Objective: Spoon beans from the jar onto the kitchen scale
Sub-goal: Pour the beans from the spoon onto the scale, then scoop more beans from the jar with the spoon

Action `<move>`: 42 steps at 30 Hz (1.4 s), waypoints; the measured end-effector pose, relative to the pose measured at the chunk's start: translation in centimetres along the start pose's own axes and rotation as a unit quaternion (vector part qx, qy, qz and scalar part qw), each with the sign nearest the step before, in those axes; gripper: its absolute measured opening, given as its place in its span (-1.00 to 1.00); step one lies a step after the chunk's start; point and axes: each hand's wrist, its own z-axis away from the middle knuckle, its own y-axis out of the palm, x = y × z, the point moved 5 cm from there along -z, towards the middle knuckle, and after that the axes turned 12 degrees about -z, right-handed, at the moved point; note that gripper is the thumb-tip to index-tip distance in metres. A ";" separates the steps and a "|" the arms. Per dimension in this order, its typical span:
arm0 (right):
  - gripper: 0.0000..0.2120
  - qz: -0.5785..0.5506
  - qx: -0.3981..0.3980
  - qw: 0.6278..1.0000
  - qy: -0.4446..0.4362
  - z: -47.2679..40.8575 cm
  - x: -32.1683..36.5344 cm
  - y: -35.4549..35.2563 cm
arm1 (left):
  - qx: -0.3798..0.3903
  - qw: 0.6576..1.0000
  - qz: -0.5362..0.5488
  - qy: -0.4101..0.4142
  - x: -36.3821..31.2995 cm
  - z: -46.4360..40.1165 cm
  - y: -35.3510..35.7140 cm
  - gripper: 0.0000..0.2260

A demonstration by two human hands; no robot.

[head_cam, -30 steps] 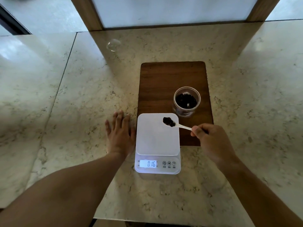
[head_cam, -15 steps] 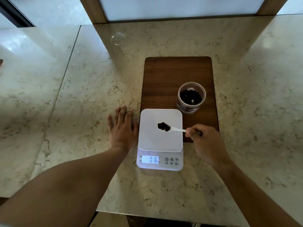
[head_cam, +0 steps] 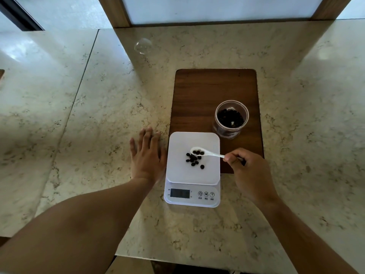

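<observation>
My right hand (head_cam: 250,173) pinches the small white plastic spoon (head_cam: 205,153), tipping dark round beans (head_cam: 194,160) onto the white kitchen scale (head_cam: 192,169) between my hands; left hand (head_cam: 147,157) lies flat and released. Loose beans may roll off the smooth platform.

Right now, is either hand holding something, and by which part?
The right hand pinches the small white plastic spoon by the end of its handle. The left hand lies flat on the marble counter, holding nothing.

Wood board (head_cam: 207,95) on marble counter (head_cam: 79,115); clear lid (head_cam: 143,46) apart.
</observation>
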 end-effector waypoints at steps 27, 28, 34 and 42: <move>-0.79 0.071 -0.200 0.973 -0.092 -3.2 3.5 -4.9 | -0.007 1.000 0.007 0.006 -0.1 0.1 -0.4 -0.49; -0.80 0.091 -0.192 0.973 -0.095 -3.5 3.7 -4.8 | -0.008 1.000 0.010 0.007 0.0 0.0 -0.3 -0.49; -0.83 0.217 -0.153 0.955 -0.130 -5.4 4.9 -3.8 | -0.012 1.000 0.006 0.012 0.2 0.1 0.1 -0.51; -0.85 0.236 -0.106 0.953 -0.154 -5.3 5.8 -3.5 | -0.008 1.000 0.006 0.013 0.0 0.0 0.0 -0.50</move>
